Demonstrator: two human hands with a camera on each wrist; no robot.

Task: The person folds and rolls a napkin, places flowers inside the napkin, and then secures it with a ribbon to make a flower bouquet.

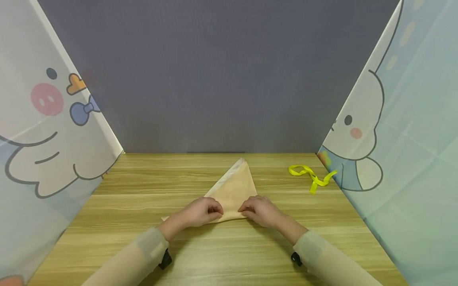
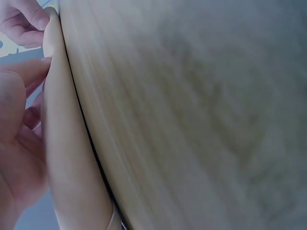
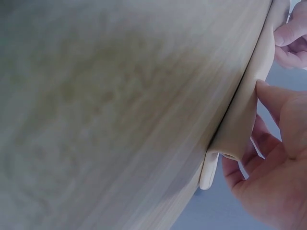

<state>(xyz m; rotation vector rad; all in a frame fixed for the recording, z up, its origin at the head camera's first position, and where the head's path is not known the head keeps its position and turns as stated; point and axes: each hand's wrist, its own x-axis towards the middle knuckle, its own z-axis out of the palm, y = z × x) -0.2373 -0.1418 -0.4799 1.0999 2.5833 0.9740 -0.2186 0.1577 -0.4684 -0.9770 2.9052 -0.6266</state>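
Observation:
A peach-coloured cloth (image 1: 234, 186), folded to a point at its far end, lies on the wooden table (image 1: 222, 262). Its near edge makes a thick, rounded fold, seen close up in the left wrist view as a long smooth band of cloth (image 2: 76, 163). My left hand (image 1: 204, 211) pinches this edge left of its middle, thumb toward me and fingers curled behind. Toward the edge's right end, my right hand (image 1: 262, 211) pinches it the same way. In the right wrist view, the end of the cloth (image 3: 235, 143) shows folded layers beside the fingers.
A yellow ribbon (image 1: 315, 178) lies loosely curled at the table's back right. A dark grey panel (image 1: 222, 79) stands behind the table. Cartoon-printed sheets flank it, one on the left (image 1: 43, 159) and one on the right (image 1: 411, 159).

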